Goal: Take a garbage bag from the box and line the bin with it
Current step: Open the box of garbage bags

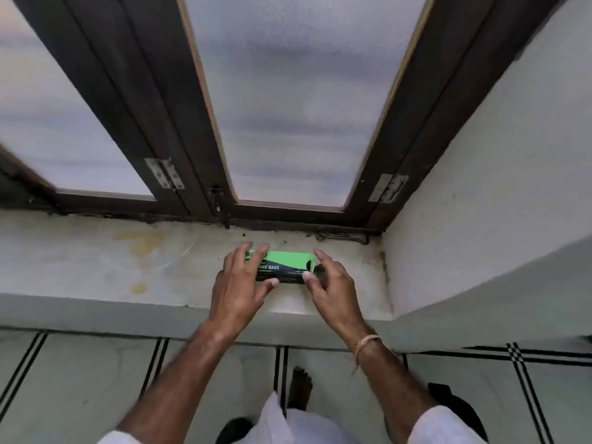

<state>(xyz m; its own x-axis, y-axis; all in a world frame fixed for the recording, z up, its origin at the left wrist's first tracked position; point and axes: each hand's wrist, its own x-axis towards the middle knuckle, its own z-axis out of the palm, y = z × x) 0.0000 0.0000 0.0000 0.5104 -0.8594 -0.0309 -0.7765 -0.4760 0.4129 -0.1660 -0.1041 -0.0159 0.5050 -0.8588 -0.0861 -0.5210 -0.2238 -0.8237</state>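
Observation:
The garbage bag box (288, 262), green on top with a black printed front, lies on a white window sill (96, 261) just below the dark window frame. My left hand (238, 288) covers its left end, fingers spread over the top and thumb against the front. My right hand (333, 286) clasps its right end, thumb on the front face and forefinger over the back corner. A dark bit shows at that end between my fingers; it is too blurred to name. No bin is visible.
Frosted panes in a dark wooden frame (198, 149) rise behind the sill. A white wall (496, 187) closes the sill on the right. Below are a tiled floor (96, 395), my bare foot (301, 387) and a dark shape (455, 408).

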